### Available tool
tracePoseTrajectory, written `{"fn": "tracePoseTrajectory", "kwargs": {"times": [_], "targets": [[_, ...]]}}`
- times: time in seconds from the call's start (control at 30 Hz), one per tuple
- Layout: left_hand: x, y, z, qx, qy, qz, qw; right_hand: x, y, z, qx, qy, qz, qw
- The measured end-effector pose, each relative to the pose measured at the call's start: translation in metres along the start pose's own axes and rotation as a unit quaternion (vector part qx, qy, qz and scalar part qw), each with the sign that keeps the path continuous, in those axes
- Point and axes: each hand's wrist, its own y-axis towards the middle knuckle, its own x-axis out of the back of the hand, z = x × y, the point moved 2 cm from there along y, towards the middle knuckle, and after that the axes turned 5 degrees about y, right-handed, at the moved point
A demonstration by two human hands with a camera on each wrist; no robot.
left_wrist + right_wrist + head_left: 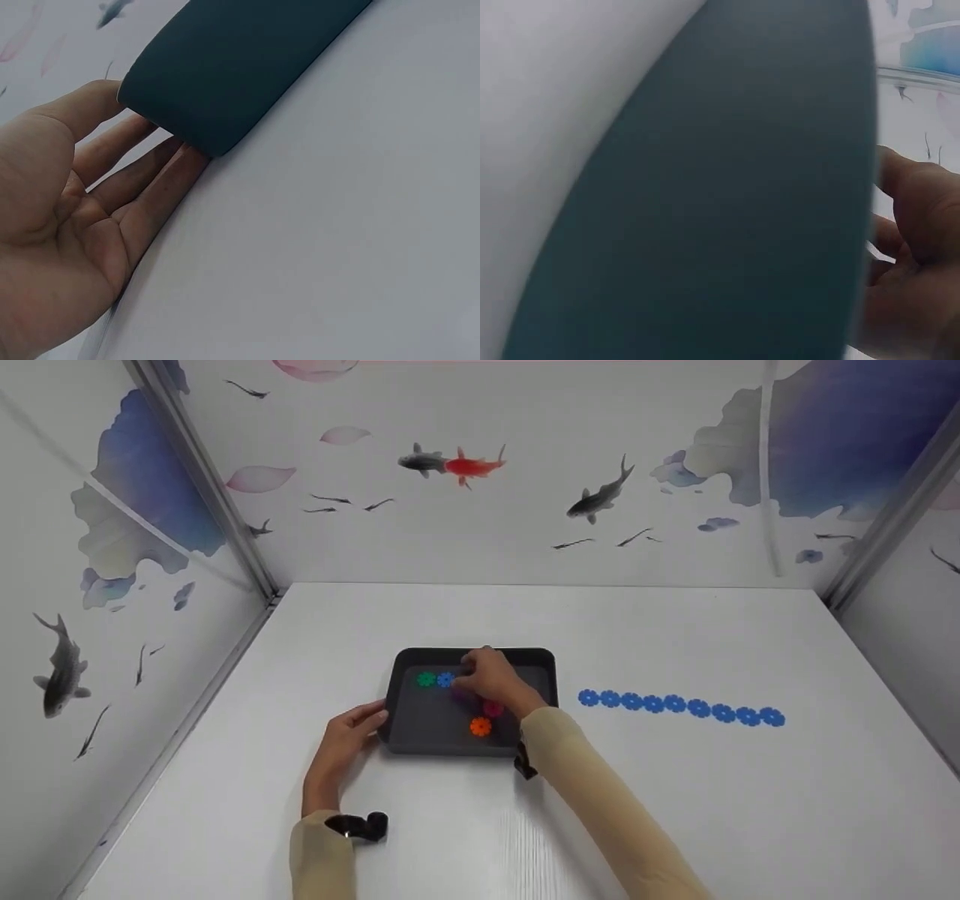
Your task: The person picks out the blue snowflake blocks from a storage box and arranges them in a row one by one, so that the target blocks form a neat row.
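In the head view, a dark grey tray (442, 748) lies on the white table. My left hand (348, 735) grips its left side; the left wrist view shows the thumb at the rim and the fingers (161, 184) against the underside. Over the tray's inside is my right hand (495, 675), its fingers bent downward beside a blue flower-shaped disc (445, 679). Whether those fingertips pinch a disc is hidden. A green disc (426, 680) lies left of the blue one. A pinkish-red disc (493, 709), partly covered by the hand, and an orange disc (481, 726) lie nearer me.
Right of the tray, a row of several blue flower-shaped discs (675, 703) runs across the table (675, 637). Printed wall panels (525, 532) close off the back and sides. In the right wrist view, the tray wall (727, 187) covers much of the picture.
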Motion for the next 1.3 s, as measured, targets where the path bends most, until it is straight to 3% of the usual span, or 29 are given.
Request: {"fn": "tracePoseTrajectory", "kwargs": {"times": [0.33,0.67,1.03,1.3], "targets": [[-0.001,0.002,-0.001,0.001,0.000,-0.002,1.0000,-0.009,0.012,0.006,-0.011,-0.007,0.007,0.9999],[0.000,0.000,-0.001,-0.008,0.006,-0.007,0.9999,-0.024,0.018,0.007,-0.022,-0.038,-0.014,0.9989],[0.000,0.002,0.000,-0.008,-0.004,-0.003,1.0000,-0.025,0.018,0.006,-0.024,-0.086,-0.029,0.9956],[0.000,0.000,-0.001,-0.008,0.006,-0.006,0.9999,-0.025,0.019,0.006,-0.015,-0.082,-0.031,0.9961]]}}
